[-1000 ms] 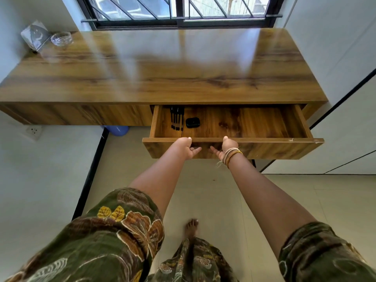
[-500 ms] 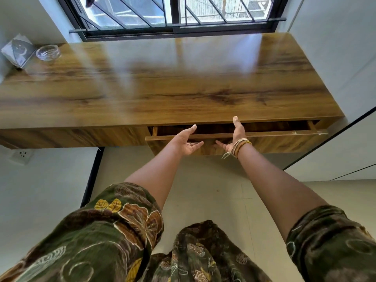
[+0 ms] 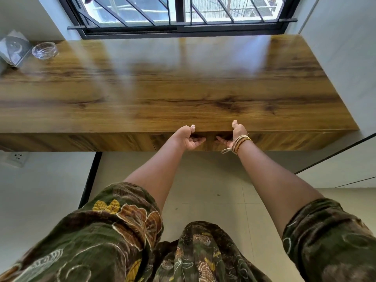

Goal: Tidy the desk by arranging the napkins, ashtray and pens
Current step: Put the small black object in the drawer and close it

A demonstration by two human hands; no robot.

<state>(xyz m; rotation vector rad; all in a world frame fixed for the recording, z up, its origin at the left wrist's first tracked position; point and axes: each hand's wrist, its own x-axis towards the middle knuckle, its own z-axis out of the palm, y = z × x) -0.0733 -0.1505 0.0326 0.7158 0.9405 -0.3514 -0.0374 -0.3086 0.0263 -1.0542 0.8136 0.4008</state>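
A clear glass ashtray [image 3: 44, 50] stands at the far left back of the wooden desk [image 3: 183, 88]. Beside it, against the left wall, leans a grey pack of napkins [image 3: 12, 47]. No pens are visible; the drawer [image 3: 274, 141] under the desk's front edge is pushed in flush. My left hand [image 3: 188, 137] and my right hand [image 3: 234, 135] rest side by side against the drawer front, fingers apart, thumbs up at the desk's edge, holding nothing. My right wrist wears thread bangles.
A barred window [image 3: 183, 13] runs along the back of the desk. White walls close both ends. A wall socket [image 3: 17, 157] sits low on the left. The tiled floor [image 3: 213, 190] lies below, with my patterned green clothing in the foreground.
The drawer, open a second ago with pens and a small black item inside, has been pushed fully shut by both hands. My view has moved closer over the desk.
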